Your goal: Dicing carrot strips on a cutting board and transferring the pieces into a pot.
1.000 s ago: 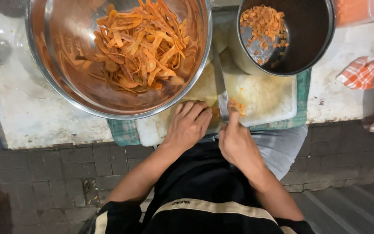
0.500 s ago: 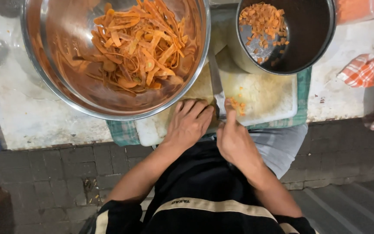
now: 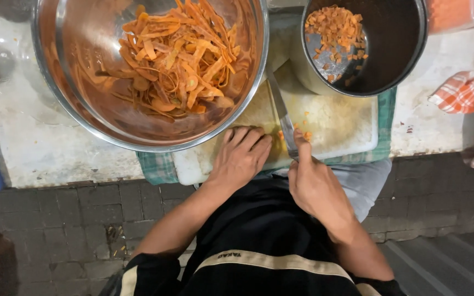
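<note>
Your right hand (image 3: 316, 183) grips the steel-bladed knife (image 3: 282, 115), forefinger along its spine; your left hand (image 3: 241, 157), fingers curled, probably pins carrot on the white plastic cutting board (image 3: 341, 129). At 11 o'clock, large steel bowl (image 3: 83, 109) of carrot strips (image 3: 182, 55); at 1 o'clock, dark round pot (image 3: 396, 44).

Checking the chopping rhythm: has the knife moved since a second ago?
Yes. The knife blade now lies further up the cutting board, its tip near the big bowl rim; earlier only a short part showed by the right hand.
</note>
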